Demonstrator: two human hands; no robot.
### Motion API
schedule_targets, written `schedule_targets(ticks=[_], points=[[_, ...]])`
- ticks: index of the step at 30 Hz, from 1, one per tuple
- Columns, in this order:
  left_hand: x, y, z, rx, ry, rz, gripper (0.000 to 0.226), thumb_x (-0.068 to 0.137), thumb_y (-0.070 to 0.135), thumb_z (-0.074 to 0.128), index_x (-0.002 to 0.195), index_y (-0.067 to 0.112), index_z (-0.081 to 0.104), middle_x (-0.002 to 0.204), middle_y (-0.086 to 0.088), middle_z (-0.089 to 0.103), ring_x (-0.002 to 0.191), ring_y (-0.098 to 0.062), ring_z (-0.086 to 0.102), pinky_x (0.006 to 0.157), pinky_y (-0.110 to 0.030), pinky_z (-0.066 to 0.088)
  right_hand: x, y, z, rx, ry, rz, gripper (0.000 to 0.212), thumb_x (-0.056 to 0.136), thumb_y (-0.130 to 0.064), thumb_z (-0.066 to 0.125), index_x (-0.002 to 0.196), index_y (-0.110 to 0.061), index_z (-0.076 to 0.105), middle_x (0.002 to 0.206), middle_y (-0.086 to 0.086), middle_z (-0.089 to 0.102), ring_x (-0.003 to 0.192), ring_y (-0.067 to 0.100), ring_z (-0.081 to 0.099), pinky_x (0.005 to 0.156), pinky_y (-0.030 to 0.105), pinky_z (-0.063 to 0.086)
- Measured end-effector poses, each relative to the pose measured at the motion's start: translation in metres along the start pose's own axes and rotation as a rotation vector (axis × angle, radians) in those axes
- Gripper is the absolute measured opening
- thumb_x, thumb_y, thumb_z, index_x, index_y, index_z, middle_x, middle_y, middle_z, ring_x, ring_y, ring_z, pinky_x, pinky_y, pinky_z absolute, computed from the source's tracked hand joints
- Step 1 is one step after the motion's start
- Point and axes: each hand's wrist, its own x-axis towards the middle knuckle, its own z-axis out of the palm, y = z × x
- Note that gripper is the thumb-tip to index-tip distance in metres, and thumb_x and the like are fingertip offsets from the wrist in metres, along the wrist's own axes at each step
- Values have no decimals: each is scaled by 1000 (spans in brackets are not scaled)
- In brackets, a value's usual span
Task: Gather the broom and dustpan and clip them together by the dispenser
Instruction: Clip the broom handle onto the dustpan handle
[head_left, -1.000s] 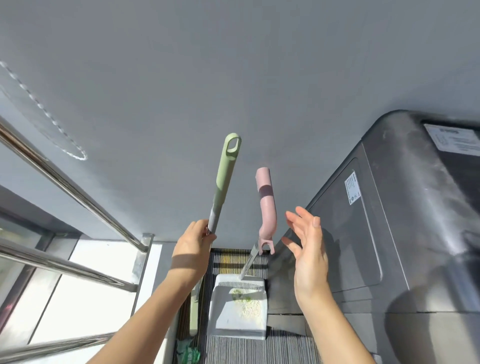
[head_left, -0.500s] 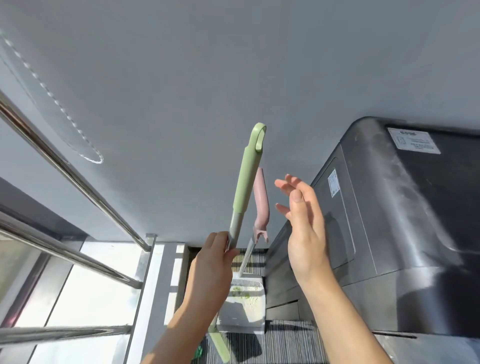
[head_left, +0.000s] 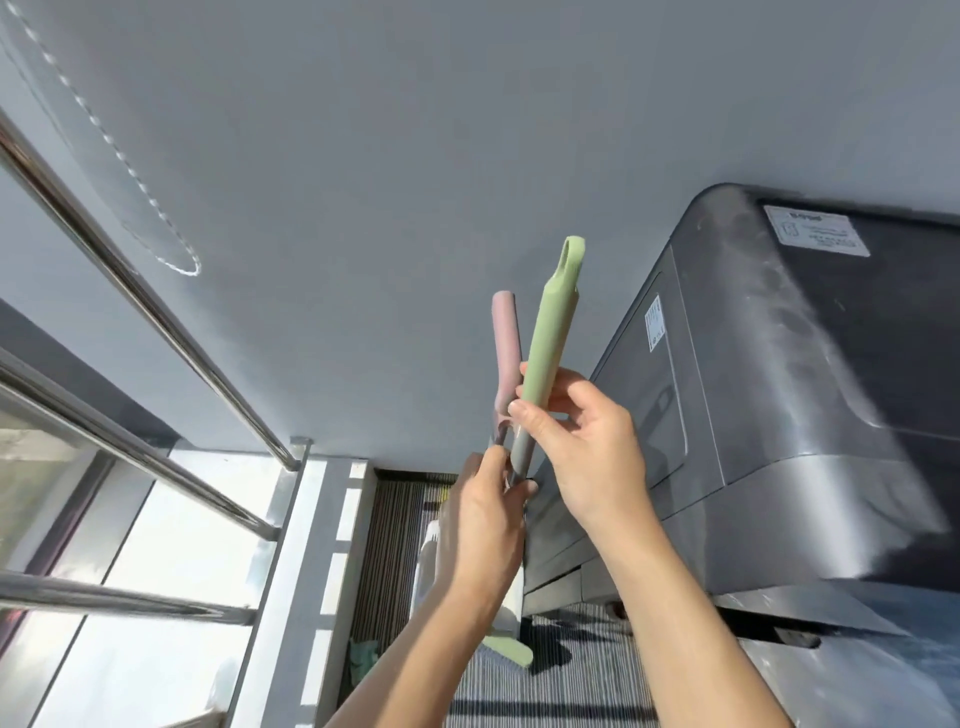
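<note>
Broom (head_left: 548, 340) with the green handle and dustpan (head_left: 506, 345) with the pink handle are both gathered, handles upright and side by side, touching or nearly so, just left of the grey dispenser (head_left: 779, 415). We see the right hand (head_left: 582, 441) pinching the green grip low down, thumb in front and fingers curled behind. The left hand (head_left: 485, 525) sits just below it, closed round the thin metal shaft where the two handles meet; we cannot tell whether it holds one shaft or both. The pink handle's clip (head_left: 501, 431) shows just above the left hand, right beside the broom shaft. Whether the shaft is seated in that clip we cannot tell, the fingers cover the joint.

The dustpan tray (head_left: 428, 561) and the broom's green foot (head_left: 511, 649) stand on the striped floor mat (head_left: 395, 545), mostly hidden by the left forearm.

Progress as we judge it: gathering done, placement by the dispenser done, clipping in hand or about to finish. Left: press the shaft into the clip, check it holds, let go with the pair standing against the dispenser side.
</note>
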Motion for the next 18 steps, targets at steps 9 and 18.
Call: schedule_targets(ticks=[9,18], points=[[26,-27,5,54,-17,-61,18,84,19,66,74,18,50,73,0,61,63,-17,54,59,-35,44,15,21,14,-108,108,33,13,76,-25,79,86,-23,71,84,-9,76,78,-3,67,64,7,44],[40,-31,3,52,-7,-103,19,79,19,70,74,18,52,74,2,61,65,-16,54,58,-28,41,25,18,19,-104,123,-26,15,78,-23,78,84,-36,72,85,-11,68,79,9,69,74,25,53]])
